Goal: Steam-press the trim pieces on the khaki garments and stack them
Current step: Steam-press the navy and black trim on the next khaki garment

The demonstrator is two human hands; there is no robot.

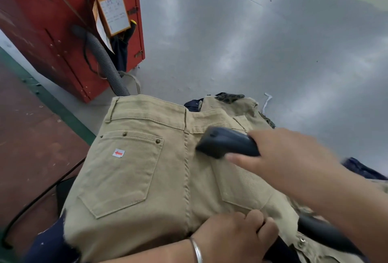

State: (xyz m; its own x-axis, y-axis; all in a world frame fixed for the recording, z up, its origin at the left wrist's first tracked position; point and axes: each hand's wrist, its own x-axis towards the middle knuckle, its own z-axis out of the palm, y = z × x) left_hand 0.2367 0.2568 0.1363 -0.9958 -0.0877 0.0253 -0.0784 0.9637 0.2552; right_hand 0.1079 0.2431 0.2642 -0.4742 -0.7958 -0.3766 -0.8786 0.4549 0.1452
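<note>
I see the khaki trousers (147, 168) lying back-up on a stack of garments, the waistband at the far edge with open grey floor (252, 42) beyond. My right hand (289, 157) grips the dark steam iron (226, 143) over the right back pocket. My left hand (237, 235), fingers curled, presses the cloth at the near edge.

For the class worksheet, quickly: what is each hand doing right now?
Left hand: fingers curled, gripping the khaki trousers.
Right hand: gripping the dark steam iron over the trousers.
</note>
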